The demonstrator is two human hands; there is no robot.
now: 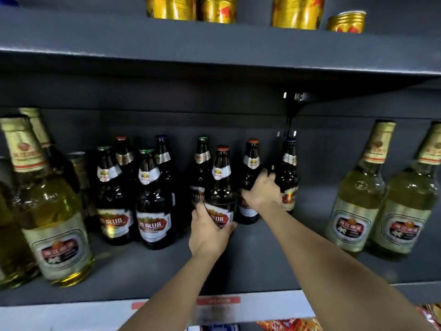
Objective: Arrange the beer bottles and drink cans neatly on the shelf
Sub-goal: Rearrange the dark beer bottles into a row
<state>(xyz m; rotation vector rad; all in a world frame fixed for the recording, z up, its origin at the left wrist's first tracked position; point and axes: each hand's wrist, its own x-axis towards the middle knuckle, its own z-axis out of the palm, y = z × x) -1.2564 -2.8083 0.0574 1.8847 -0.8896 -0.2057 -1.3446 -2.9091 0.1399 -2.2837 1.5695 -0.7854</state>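
Glass against glass is the worry. Nearest, at six o'clock on the dark grey metal shelf, the left hand wraps the labelled belly of a dark brown glass beer bottle with a red cap. Just beyond, at one o'clock, the right hand curls round a second dark brown bottle, touching a blue-capped neighbour. Two bottles moved at once in that crowd could knock, tip, or topple the row. Gold drink cans stand overhead at twelve.
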